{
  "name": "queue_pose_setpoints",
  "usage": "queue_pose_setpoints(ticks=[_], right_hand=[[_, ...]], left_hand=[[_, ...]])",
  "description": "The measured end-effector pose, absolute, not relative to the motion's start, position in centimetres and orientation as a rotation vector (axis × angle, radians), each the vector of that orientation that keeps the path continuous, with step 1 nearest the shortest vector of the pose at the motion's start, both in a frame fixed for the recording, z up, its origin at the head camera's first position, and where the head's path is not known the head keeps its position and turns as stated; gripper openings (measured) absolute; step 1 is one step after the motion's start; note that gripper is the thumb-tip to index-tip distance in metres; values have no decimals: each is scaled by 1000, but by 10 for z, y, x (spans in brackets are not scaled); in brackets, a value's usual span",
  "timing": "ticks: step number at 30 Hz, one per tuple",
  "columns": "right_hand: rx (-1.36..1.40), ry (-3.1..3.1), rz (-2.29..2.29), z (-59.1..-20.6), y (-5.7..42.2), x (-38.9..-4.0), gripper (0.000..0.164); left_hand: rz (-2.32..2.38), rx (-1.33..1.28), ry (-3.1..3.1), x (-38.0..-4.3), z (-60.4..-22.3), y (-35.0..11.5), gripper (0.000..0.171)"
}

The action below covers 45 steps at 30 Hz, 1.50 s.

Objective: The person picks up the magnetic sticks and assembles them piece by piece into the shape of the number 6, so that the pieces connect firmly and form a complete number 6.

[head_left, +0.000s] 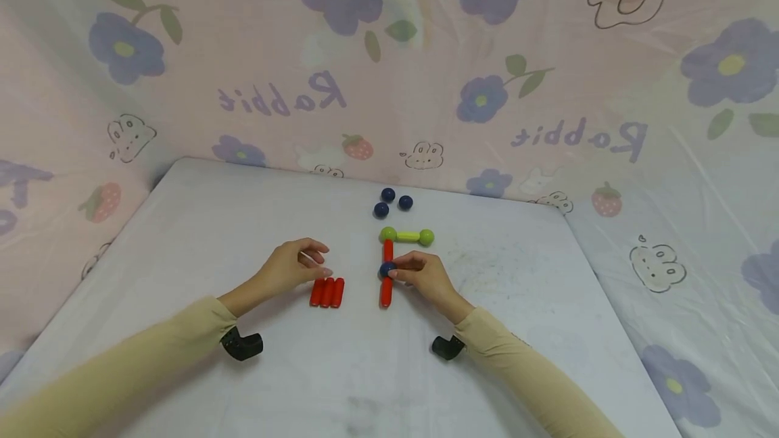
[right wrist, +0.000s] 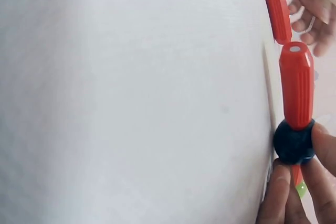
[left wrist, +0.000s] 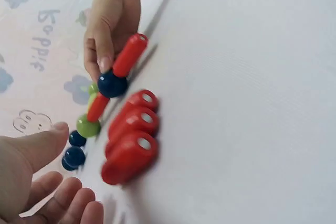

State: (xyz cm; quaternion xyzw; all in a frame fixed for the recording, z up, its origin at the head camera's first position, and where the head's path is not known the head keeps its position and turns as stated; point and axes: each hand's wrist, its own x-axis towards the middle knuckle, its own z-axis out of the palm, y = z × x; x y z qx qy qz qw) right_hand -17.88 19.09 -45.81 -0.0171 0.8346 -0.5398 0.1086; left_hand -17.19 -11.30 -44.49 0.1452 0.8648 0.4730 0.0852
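My right hand (head_left: 428,278) pinches a dark blue ball (right wrist: 294,141) between thumb and fingers. From that ball a red rod (head_left: 386,293) points toward me, and a second red rod (head_left: 388,249) runs back to a green ball (head_left: 387,234). A light green rod (head_left: 408,236) joins this to another green ball (head_left: 427,237) on the right. Relaxed and holding nothing, my left hand (head_left: 294,265) hovers just behind three loose red rods (left wrist: 134,153) lying side by side. Their ends show pale round discs in the left wrist view.
Three loose dark blue balls (head_left: 388,195) sit together behind the joined pieces, toward the table's back edge. The white table (head_left: 517,370) meets a flower-patterned cloth (head_left: 389,113) at the back and sides. A black device (head_left: 241,345) is on each wrist.
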Motion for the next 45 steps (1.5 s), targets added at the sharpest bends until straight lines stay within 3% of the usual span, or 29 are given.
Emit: queue_pose_setpoints(ticks=[10, 26, 37, 45], right_hand=[[-65, 2458, -1597, -460, 191, -179, 27], [-78, 2429, -1569, -460, 193, -183, 33], [-79, 2448, -1544, -454, 197, -186, 30], [-77, 2509, -1578, -443, 202, -196, 29]], left_hand=[[1392, 523, 2608, -161, -467, -129, 46], [1420, 552, 2640, -159, -469, -127, 43], [1474, 618, 2565, -161, -444, -69, 36], [1464, 506, 2465, -160, -442, -27, 31]])
